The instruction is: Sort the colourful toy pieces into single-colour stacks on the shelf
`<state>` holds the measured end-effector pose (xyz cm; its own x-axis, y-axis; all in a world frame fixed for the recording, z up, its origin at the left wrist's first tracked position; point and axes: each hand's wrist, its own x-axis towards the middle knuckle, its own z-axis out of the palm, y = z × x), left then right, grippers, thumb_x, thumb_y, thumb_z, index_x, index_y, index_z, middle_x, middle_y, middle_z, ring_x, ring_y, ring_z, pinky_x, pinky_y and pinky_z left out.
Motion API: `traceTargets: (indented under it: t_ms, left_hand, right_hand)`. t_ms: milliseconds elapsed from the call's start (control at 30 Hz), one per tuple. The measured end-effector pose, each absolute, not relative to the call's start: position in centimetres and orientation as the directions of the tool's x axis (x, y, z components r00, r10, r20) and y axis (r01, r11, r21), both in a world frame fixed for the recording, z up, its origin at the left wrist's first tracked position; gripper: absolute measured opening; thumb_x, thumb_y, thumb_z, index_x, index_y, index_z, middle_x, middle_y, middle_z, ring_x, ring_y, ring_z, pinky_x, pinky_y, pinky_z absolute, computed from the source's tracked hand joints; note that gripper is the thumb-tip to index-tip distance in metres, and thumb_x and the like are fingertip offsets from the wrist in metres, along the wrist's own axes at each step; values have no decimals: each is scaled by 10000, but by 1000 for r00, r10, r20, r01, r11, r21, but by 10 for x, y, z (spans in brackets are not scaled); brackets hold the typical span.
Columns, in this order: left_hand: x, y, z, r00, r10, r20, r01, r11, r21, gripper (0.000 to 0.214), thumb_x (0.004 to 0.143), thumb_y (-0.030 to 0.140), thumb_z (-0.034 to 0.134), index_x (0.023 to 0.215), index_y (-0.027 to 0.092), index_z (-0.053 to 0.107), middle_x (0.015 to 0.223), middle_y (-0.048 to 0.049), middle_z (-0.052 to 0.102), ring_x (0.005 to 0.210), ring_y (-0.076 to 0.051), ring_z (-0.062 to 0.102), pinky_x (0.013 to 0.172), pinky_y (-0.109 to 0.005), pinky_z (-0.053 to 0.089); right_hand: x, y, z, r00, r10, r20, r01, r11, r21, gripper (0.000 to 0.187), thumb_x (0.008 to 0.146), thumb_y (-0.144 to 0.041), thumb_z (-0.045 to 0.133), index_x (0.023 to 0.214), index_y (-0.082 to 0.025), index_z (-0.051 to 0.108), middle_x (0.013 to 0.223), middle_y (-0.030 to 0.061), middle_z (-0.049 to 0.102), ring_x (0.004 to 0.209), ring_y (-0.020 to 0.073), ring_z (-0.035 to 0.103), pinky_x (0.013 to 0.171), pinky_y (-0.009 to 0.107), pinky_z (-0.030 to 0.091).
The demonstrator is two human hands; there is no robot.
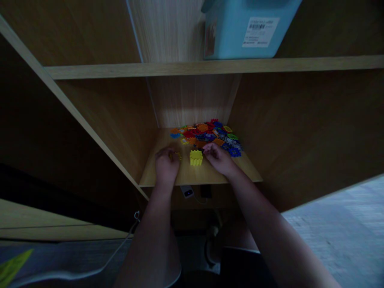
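Both my hands rest on a low wooden shelf [210, 176]. My left hand [166, 163] is closed around small yellow pieces [177, 155] that show at its fingertips. A yellow block built of interlocking pieces [196, 157] stands between my hands. My right hand [217, 157] lies just right of that block, fingers pinched on a small dark piece I cannot make out. Behind the hands spreads a pile of colourful interlocking plastic pieces [210, 134] in red, orange, blue, green and yellow.
Wooden walls close in the shelf compartment on the left, back and right. Above it a higher shelf board [210, 66] carries a light blue plastic bin [246, 28] with a white label. A small dark device with a cable [188, 192] hangs under the shelf edge.
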<state>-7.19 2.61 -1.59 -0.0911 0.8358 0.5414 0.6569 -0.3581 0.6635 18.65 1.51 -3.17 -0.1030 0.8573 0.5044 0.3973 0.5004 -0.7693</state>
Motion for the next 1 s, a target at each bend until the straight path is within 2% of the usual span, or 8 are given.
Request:
traceTargets:
  t_ms: [100, 233, 400, 533, 633, 700, 833, 1000]
  left_hand:
    - [-73, 29, -23, -166, 857, 488, 737, -221, 638, 189, 897, 272, 650, 1005, 165, 763, 1091, -207, 753, 1173, -416, 679, 1066, -587, 497]
    - [-69, 28, -30, -203, 842, 500, 758, -188, 624, 244, 827, 380, 771, 992, 200, 763, 1151, -216, 742, 1252, -472, 617, 1062, -646, 483]
    - [-68, 24, -25, -208, 877, 434, 811, -93, 578, 320, 853, 453, 768, 1026, 184, 749, 1234, -267, 713, 1259, -522, 593, 1047, -728, 447]
    - [-72, 27, -20, -229, 891, 392, 726, -112, 678, 229, 849, 364, 780, 1017, 219, 723, 1055, -177, 763, 1071, -418, 698, 957, -577, 523]
    - [-77, 30, -18, -262, 879, 399, 543, -208, 814, 133, 911, 345, 732, 975, 234, 695, 861, -67, 745, 825, -268, 711, 803, -390, 542]
    - [-78, 32, -17, -313, 853, 418, 386, -288, 876, 198, 917, 397, 751, 988, 228, 676, 834, -29, 727, 760, -206, 692, 733, -314, 526]
    - [-76, 30, -12, -372, 819, 437, 152, -411, 899, 361, 877, 477, 815, 1052, 224, 626, 745, 37, 649, 655, -133, 619, 653, -243, 495]
    - [-63, 18, -3, -228, 843, 488, 67, -486, 871, 317, 891, 482, 813, 1002, 219, 675, 772, 21, 684, 662, -116, 618, 653, -240, 511]
  right_hand:
    - [187, 17, -33, -97, 858, 504, 392, 499, -773, 185, 1007, -361, 632, 1167, -270, 633, 1068, 36, 716, 988, 210, 686, 904, 376, 546]
    - [187, 17, -34, -99, 856, 507, 387, 503, -773, 181, 1001, -358, 634, 1159, -271, 634, 1060, 36, 720, 982, 212, 687, 883, 373, 553]
    - [185, 15, -30, -93, 855, 510, 393, 502, -770, 180, 985, -339, 635, 1151, -270, 637, 1040, 34, 728, 954, 210, 687, 851, 371, 555]
    - [184, 13, -28, -83, 852, 517, 418, 501, -758, 165, 991, -351, 633, 1135, -271, 644, 1039, 35, 733, 954, 216, 689, 854, 378, 556]
    - [183, 11, -25, -80, 844, 531, 437, 508, -742, 137, 1021, -366, 608, 1116, -277, 649, 1031, 35, 732, 930, 223, 683, 838, 385, 556]
    - [183, 8, -21, -72, 826, 559, 465, 523, -714, 118, 1036, -363, 593, 1099, -283, 652, 1022, 39, 724, 906, 232, 677, 823, 398, 556]
    - [178, -3, -11, -33, 724, 689, 584, 574, -575, 104, 1038, -342, 608, 1120, -308, 663, 1113, 76, 721, 1070, 292, 678, 972, 493, 552]
    - [169, -18, -3, -136, 647, 750, 658, 625, -420, 180, 994, -376, 711, 1167, -330, 694, 1287, 88, 733, 1244, 345, 649, 1118, 596, 479]
